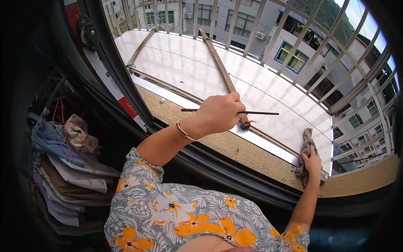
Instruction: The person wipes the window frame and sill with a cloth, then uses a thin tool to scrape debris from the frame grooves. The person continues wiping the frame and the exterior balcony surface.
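My left hand (217,112), with a bracelet at the wrist, is closed around a thin dark stick (263,113) above the window sill. The stick juts out on both sides of the fist. Behind that hand a wooden bar (220,63) lies across the white panel (267,94), its near end tied with red and blue cord (246,125). At the right, my right hand (312,160) rests on a crumpled grey-brown cloth (305,148), which lies over the panel's near edge and the sill. The fingertips press on the cloth.
Metal window bars (252,28) curve around the panel's far side. A second wooden bar (141,47) lies at its left. The black window frame (220,163) runs along the rough yellowish sill (217,141). Clothes on hangers (72,170) hang at the lower left.
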Motion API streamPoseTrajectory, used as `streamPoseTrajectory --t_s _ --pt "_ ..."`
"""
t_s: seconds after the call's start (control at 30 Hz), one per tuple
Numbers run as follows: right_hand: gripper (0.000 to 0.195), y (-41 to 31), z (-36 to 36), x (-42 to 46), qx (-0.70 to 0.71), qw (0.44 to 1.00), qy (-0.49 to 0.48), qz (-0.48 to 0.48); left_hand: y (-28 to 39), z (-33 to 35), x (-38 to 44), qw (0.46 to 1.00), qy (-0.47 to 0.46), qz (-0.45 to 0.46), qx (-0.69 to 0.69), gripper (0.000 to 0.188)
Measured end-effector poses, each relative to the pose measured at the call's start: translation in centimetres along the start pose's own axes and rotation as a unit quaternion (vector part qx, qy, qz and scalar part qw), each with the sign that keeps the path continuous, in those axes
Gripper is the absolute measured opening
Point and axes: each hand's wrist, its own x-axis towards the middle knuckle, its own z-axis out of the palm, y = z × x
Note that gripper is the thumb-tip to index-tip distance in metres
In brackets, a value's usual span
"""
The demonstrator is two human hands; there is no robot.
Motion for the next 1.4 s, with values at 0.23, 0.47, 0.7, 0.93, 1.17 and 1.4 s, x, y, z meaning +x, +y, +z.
streamPoseTrajectory --t_s 0.23,0.47,0.7,0.93,1.17,1.4 --pt "0.038 -0.9 3.5 4.9 0.164 0.958 0.072 -0.226 4.3 -2.5 -11.8 0.965 0.238 -0.107 -0.011 0.020" --pt "0.033 -13.2 -8.2 0.9 0.689 0.543 -0.342 -0.336 5.6 -3.5 -20.3 0.869 0.351 -0.341 0.066 0.010" --pt "0.032 -29.5 -8.1 1.1 0.633 0.596 -0.225 -0.439 6.3 -3.4 -24.1 0.834 0.367 -0.406 0.070 0.015" --pt "0.071 -44.4 -1.2 -5.4 0.105 0.801 -0.068 -0.585 0.1 -2.0 -35.2 0.750 0.408 -0.520 0.034 0.016" --pt "0.086 -53.6 0.9 -9.2 0.084 0.800 0.112 -0.583 -3.4 -4.4 -30.7 0.859 0.270 -0.435 0.024 0.016" --pt "0.026 -30.8 1.1 -11.0 0.210 0.784 0.069 -0.580 -5.2 -4.6 -28.9 0.902 0.238 -0.353 0.074 0.014"
